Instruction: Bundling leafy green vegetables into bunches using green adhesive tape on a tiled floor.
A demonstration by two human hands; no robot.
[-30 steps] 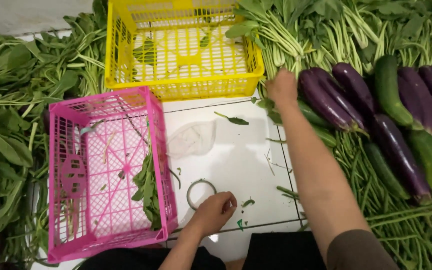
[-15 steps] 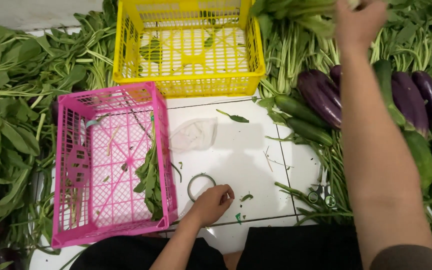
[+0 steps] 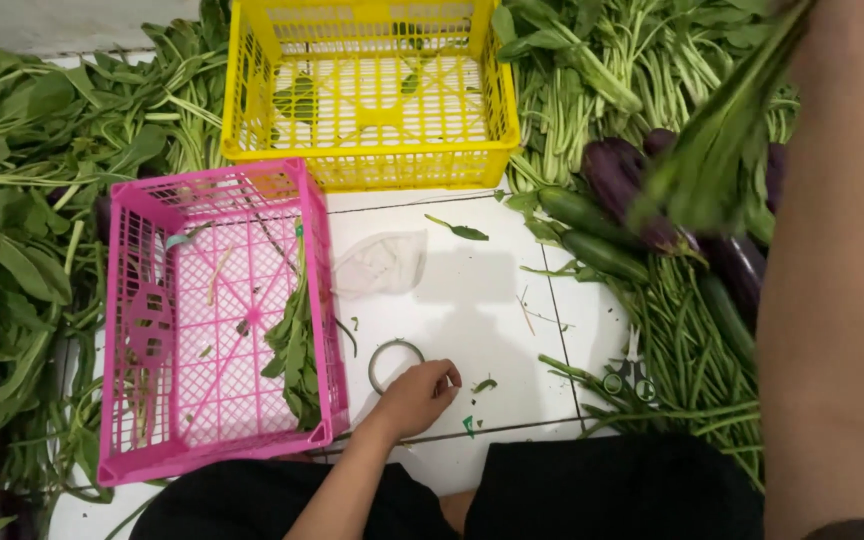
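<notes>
The right hand (image 3: 842,25) is raised at the top right edge of the view, clenched round the stems of a bunch of long green leafy stalks (image 3: 717,150); the bunch hangs blurred below it, over the dark purple aubergines (image 3: 622,175) and green cucumbers (image 3: 592,215) lying on the heaped greens; the fingers themselves are cut off by the frame. The left hand (image 3: 417,395) rests on the white tiled floor (image 3: 472,300), fingers loosely curled, touching the rim of a thin grey tape ring (image 3: 395,362); whether it grips anything I cannot tell. Just beside it stands a pink plastic lattice crate (image 3: 137,320) with a few leaves in it; a yellow plastic lattice crate (image 3: 367,165) sits beyond. The bunch looks light, limp and easily bruised; it is best gripped at the firmer stem ends, not the leaves.
</notes>
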